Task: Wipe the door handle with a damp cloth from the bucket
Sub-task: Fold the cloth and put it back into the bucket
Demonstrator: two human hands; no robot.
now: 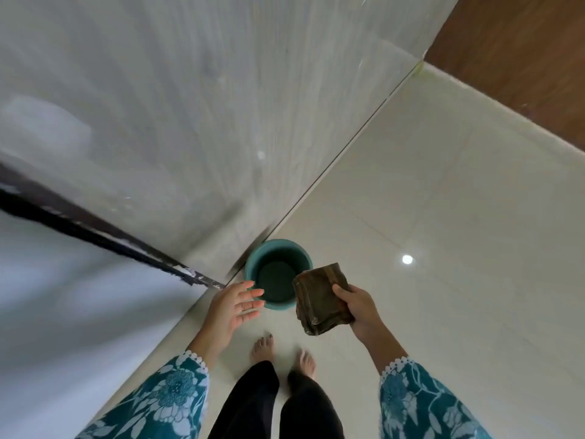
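Note:
A teal bucket (253, 264) stands on the pale tiled floor against the base of a grey door panel (190, 106). My right hand (361, 308) grips a folded, wet-looking brown cloth (319, 301), held just right of the bucket's mouth and above its rim. My left hand (232, 307) is spread open with nothing in it, at the bucket's left rim. No door handle is in view.
A dark door edge or frame strip (95, 231) runs diagonally at the left, with a pale blurred surface beyond it. A brown wooden surface (522, 52) fills the top right corner. My bare feet (285, 353) stand on glossy tiles just behind the bucket.

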